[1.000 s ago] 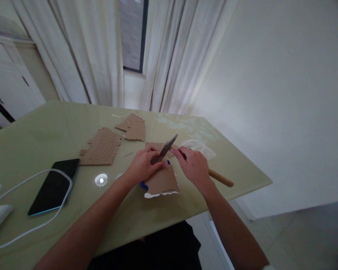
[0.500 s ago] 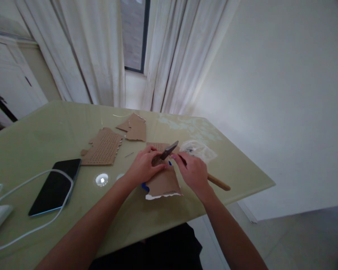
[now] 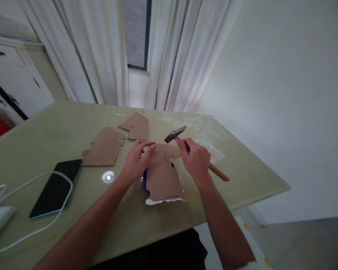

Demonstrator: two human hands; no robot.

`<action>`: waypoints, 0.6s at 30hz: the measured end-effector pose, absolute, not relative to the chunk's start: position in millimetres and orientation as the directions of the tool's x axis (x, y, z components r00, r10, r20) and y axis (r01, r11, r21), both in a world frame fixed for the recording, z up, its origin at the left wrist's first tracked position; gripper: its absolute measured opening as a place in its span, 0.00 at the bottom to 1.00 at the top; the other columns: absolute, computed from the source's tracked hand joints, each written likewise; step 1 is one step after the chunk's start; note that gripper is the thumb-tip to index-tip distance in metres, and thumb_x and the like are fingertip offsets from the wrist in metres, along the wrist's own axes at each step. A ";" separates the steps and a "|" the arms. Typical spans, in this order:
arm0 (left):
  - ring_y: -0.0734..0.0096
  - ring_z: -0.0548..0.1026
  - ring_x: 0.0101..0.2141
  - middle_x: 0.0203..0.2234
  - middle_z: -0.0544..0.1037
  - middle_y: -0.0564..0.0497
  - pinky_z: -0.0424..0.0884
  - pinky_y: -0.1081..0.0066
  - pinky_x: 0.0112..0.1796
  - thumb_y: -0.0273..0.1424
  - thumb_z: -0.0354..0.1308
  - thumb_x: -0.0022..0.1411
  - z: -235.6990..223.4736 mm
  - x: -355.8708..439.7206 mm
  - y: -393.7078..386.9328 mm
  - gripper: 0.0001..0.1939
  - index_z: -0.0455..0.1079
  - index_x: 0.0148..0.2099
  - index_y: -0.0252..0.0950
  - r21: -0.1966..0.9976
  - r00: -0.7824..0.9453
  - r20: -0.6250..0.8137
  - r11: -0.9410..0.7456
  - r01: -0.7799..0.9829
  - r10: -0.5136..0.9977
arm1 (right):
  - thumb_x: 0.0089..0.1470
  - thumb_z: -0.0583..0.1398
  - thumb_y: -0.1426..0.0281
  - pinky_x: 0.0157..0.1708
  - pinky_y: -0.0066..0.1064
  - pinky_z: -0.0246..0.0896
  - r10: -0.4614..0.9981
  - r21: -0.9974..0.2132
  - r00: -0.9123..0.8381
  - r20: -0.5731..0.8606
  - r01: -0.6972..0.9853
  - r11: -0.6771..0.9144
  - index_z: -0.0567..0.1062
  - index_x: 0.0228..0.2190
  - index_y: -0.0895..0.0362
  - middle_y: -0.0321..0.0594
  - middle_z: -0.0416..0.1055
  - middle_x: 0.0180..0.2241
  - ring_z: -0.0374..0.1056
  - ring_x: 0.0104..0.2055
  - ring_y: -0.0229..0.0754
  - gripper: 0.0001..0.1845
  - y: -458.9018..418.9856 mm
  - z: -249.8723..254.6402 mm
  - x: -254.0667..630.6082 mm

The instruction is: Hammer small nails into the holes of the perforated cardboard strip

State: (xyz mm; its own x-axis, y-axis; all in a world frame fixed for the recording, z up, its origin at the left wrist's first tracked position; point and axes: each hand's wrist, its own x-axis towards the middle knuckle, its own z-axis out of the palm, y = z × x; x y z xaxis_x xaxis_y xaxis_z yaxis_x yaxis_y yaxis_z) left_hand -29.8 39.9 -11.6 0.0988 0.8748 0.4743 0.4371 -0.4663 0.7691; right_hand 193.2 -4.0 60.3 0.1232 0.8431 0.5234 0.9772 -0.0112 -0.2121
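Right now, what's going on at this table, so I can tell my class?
The person's right hand grips a wooden-handled hammer with a dark metal head, which appears raised. The left hand is at the dotted end of a brown cardboard piece lying over something blue; whether it pinches anything can't be made out. A second dotted brown cardboard sheet and a flat black phone lie to the left.

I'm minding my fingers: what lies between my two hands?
The head view shows holed cardboard between your left hand and right hand, plus the hammer head.
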 end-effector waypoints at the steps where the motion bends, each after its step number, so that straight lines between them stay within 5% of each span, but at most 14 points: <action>1: 0.61 0.79 0.40 0.46 0.83 0.43 0.77 0.62 0.44 0.45 0.53 0.78 -14.6 -38.3 45.9 0.20 0.82 0.50 0.38 0.753 0.042 0.458 -0.413 0.513 0.888 | 0.79 0.54 0.48 0.31 0.35 0.40 0.830 -0.219 0.130 0.542 0.976 -0.010 0.82 0.38 0.55 0.42 0.80 0.30 0.72 0.30 0.45 0.29 5.9 60.5 194.0; 6: 0.39 0.80 0.50 0.44 0.84 0.36 0.74 0.47 0.51 0.38 0.62 0.70 -38.7 -82.0 66.7 0.12 0.81 0.48 0.38 0.392 0.009 0.349 -0.155 0.907 0.937 | 0.80 0.50 0.47 0.32 0.35 0.41 0.781 -0.263 0.138 0.609 0.964 0.035 0.82 0.37 0.56 0.43 0.80 0.30 0.71 0.31 0.44 0.33 38.6 35.0 202.1; 9: 0.38 0.81 0.47 0.41 0.84 0.37 0.75 0.47 0.49 0.37 0.61 0.70 -52.3 -91.4 71.5 0.09 0.80 0.41 0.39 0.292 0.056 0.207 -0.116 0.949 0.977 | 0.80 0.50 0.47 0.32 0.34 0.42 0.795 -0.313 0.166 0.583 0.949 0.031 0.82 0.36 0.56 0.43 0.80 0.29 0.71 0.31 0.45 0.33 38.2 12.6 207.5; 15: 0.35 0.80 0.50 0.44 0.83 0.33 0.75 0.43 0.50 0.36 0.54 0.73 -60.8 -84.2 74.0 0.12 0.76 0.39 0.39 0.293 0.062 0.208 -0.122 0.948 0.976 | 0.80 0.51 0.49 0.33 0.35 0.43 0.855 -0.339 0.134 0.502 0.939 0.052 0.82 0.38 0.55 0.43 0.80 0.31 0.73 0.32 0.46 0.30 32.0 0.5 211.4; 18: 0.44 0.81 0.46 0.41 0.84 0.38 0.76 0.48 0.50 0.37 0.53 0.73 -52.2 -79.5 72.1 0.12 0.76 0.46 0.39 0.451 0.003 0.279 -0.134 0.882 0.960 | 0.80 0.52 0.49 0.33 0.36 0.43 0.862 -0.359 0.149 0.485 0.933 0.041 0.82 0.39 0.55 0.42 0.81 0.31 0.74 0.32 0.46 0.30 33.3 1.5 210.9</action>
State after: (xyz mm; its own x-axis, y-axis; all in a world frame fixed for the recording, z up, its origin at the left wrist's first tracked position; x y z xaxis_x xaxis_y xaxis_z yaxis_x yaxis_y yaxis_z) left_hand -79.5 72.1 -52.2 0.0027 0.9603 0.2791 0.8823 -0.1336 0.4512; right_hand 210.9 33.3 1.5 0.1487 0.8618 0.4849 0.9326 0.0409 -0.3587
